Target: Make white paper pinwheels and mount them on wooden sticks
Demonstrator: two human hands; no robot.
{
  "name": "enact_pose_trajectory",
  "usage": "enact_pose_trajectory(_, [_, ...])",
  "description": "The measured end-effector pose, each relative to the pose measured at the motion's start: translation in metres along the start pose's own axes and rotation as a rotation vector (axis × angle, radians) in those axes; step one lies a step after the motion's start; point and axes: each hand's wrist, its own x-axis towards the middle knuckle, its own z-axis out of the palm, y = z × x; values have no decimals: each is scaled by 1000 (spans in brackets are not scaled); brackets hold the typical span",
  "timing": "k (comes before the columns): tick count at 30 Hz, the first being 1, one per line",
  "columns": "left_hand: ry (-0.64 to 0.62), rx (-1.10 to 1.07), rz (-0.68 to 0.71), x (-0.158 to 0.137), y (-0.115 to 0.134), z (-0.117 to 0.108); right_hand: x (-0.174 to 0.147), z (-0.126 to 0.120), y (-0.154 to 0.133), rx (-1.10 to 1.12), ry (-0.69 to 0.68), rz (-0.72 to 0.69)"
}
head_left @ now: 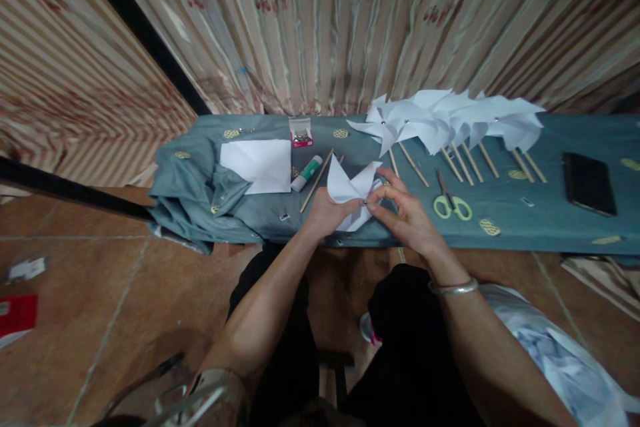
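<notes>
A white paper pinwheel (345, 185) with folded, pointed blades is held above the near edge of the cloth-covered bench. My left hand (327, 213) grips it from the left, thumb lying across the paper toward the centre. At that centre is a small shiny pin head (365, 203). My right hand (403, 210) closes on the pinwheel from the right, its thumb and forefinger beside the pin head and other fingers curled behind the blades. Two wooden sticks (316, 181) lie just behind my left hand, partly hidden by the pinwheel.
Finished pinwheels on sticks (440, 117) overlap along the back right. Green-handled scissors (451, 205) and a black phone (590, 183) lie to the right. Leftward are a glue stick (307, 174), an open box of pins (301, 133) and white paper sheets (265, 163). A curtain (310, 27) hangs behind.
</notes>
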Motion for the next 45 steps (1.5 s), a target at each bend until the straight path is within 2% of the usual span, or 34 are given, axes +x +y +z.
enact_pose_trajectory(9, [-67, -25, 41, -4, 6, -1, -1, -2, 3, 16, -32, 10])
enact_pose_trajectory(16, [-145, -118, 11, -3, 4, -1, -1, -3, 3, 61, -45, 46])
enact_pose_trajectory(32, [-127, -172, 2, -4, 5, 0, 0, -3, -3, 162, -61, 106])
enact_pose_trajectory(45, [-84, -310, -48, -5, 8, 4, -1, 4, 0, 207, 71, 75])
